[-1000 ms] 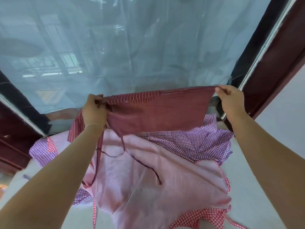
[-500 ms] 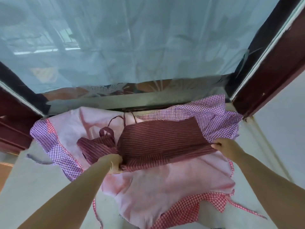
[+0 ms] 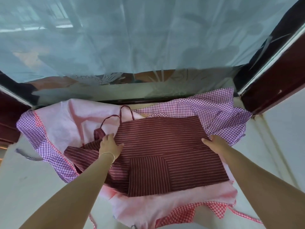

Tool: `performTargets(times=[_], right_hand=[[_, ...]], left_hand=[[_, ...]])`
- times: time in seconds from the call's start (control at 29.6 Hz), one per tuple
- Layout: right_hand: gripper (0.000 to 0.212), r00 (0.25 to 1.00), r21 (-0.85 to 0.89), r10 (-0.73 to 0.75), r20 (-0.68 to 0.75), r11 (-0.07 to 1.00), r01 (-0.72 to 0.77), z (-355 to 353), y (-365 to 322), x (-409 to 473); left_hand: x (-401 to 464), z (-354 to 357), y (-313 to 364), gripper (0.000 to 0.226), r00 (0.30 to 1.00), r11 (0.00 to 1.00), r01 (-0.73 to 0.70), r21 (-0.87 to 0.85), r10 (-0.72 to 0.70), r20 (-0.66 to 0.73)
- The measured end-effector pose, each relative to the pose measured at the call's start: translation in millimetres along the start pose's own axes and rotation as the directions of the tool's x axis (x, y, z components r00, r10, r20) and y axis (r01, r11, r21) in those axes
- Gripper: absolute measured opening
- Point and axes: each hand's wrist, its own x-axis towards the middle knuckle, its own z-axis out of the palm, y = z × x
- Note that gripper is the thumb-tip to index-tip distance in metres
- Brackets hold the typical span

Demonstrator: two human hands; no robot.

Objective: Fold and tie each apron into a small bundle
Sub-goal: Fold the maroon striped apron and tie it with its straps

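Flat: maroon striped apron (image 3: 158, 146), long axis left-right, straps (image 3: 115, 118) toward window; left hand (image 3: 110, 144), right hand (image 3: 214, 144) pressing, fingers relaxed.

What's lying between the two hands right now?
Only the flat striped maroon apron, seen in the head view; left hand and right hand rest on it.

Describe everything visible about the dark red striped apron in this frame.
The striped apron is dark red woven cloth with thin pale stripes, a patch pocket striped crosswise, and thin looped straps at its far left. It lies spread flat on a pink apron. The left hand and right hand press on it with flat fingers.
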Motion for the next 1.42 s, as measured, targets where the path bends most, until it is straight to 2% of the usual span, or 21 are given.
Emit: performTargets(times=[0.07,0.14,0.2,0.34,0.44,0.47,0.54,0.61,0.71,0.78,0.81,0.88,0.91,0.98,1.05,1.08,1.15,1.25,1.28,1.35,1.42], right_hand=[[0.073,1.000,0.020,0.017,0.026,1.000,-0.018,1.1,-6.4,9.5],[0.071,0.998,0.106,0.061,0.023,0.992,-0.064,0.1,-10.1,22.6],[0.063,0.995,0.208,0.104,0.004,0.973,-0.103,-2.8,-12.2,35.3],[0.064,0.970,0.286,0.243,0.004,0.929,-0.234,-1.7,-5.3,51.4],[0.047,0.987,0.190,0.144,0.072,0.969,-0.155,1.9,-3.8,42.3],[0.042,0.996,0.123,0.080,0.039,0.989,-0.084,2.2,-4.2,35.8],[0.040,0.981,-0.069,-0.028,-0.193,0.998,0.015,-1.7,1.1,26.7],[0.037,0.883,-0.205,-0.082,-0.463,0.979,-0.017,-16.5,8.1,16.8],[0.033,0.747,-0.120,0.034,-0.664,0.981,-0.151,-47.7,28.1,16.4],[0.047,0.704,-0.054,0.141,-0.697,0.968,-0.247,-58.6,30.8,21.3],[0.053,0.705,-0.094,0.102,-0.702,0.968,-0.234,-56.2,24.9,20.2],[0.050,0.763,-0.268,-0.147,-0.629,0.963,-0.036,-34.1,4.3,12.6],[0.042,0.810,-0.332,-0.281,-0.515,0.936,0.114,-15.7,-9.9,6.8],[0.033,0.873,-0.405,-0.471,-0.130,0.828,0.387,30.1,-36.2,-11.4],[0.042,0.825,-0.410,-0.524,0.211,0.719,0.562,83.7,-58.4,-28.9],[0.050,0.816,-0.416,-0.491,0.305,0.702,0.578,109.1,-66.0,-36.2],[0.068,0.848,-0.494,-0.342,0.406,0.699,0.518,145.5,-75.9,-43.9],[0.084,0.894,-0.606,-0.186,0.408,0.677,0.418,169.7,-81.6,-47.9],[0.085,0.903,-0.614,-0.165,0.398,0.684,0.395,171.8,-83.8,-47.9],[0.084,0.914,-0.601,-0.141,0.381,0.714,0.361,174.7,-88.9,-48.8],[0.081,0.925,-0.592,-0.129,0.358,0.734,0.332,174.2,-92.2,-48.8]], left_hand=[[9.1,1.1,-2.7,0.076,0.997,0.997,0.067,0.023,-0.068,0.045],[21.0,3.3,-7.1,0.070,0.984,0.993,0.114,-0.029,-0.109,0.139],[29.2,3.9,-10.6,0.058,0.973,0.990,0.126,-0.060,-0.111,0.201],[36.7,1.7,-6.5,0.041,0.959,0.996,0.087,-0.021,-0.078,0.272],[37.4,4.1,-3.7,0.033,0.956,0.999,0.028,0.041,-0.038,0.292],[36.9,5.8,-3.4,0.034,0.957,0.999,0.002,0.054,-0.017,0.290],[33.4,12.6,1.4,0.037,0.952,0.999,-0.033,0.021,0.025,0.305],[25.5,19.8,12.7,0.038,0.933,0.995,-0.096,-0.026,0.099,0.345],[12.9,34.3,29.8,0.037,0.892,0.982,-0.180,-0.060,0.188,0.410],[5.7,41.2,38.0,0.042,0.871,0.972,-0.234,-0.023,0.220,0.440],[3.3,44.3,40.4,0.047,0.857,0.967,-0.256,0.000,0.227,0.463],[-0.7,49.0,41.7,0.059,0.819,0.943,-0.324,0.072,0.242,0.521],[-1.4,49.6,40.3,0.063,0.808,0.925,-0.360,0.118,0.247,0.535],[-4.3,47.0,36.0,0.062,0.807,0.885,-0.416,0.209,0.254,0.533],[-5.3,44.0,26.8,0.055,0.828,0.828,-0.448,0.337,0.242,0.507],[-6.9,40.9,22.4,0.051,0.844,0.788,-0.453,0.417,0.227,0.486],[-6.6,31.6,15.0,0.044,0.870,0.693,-0.436,0.574,0.164,0.464],[-4.6,15.5,-1.1,0.045,0.849,0.585,-0.426,0.691,-0.006,0.528],[-4.8,7.1,-4.5,0.043,0.812,0.593,-0.439,0.675,-0.059,0.580],[-3.4,-10.7,-14.2,0.037,0.753,0.685,-0.401,0.608,-0.131,0.645],[-1.0,-29.2,-25.0,0.034,0.744,0.746,-0.368,0.555,-0.122,0.657]])
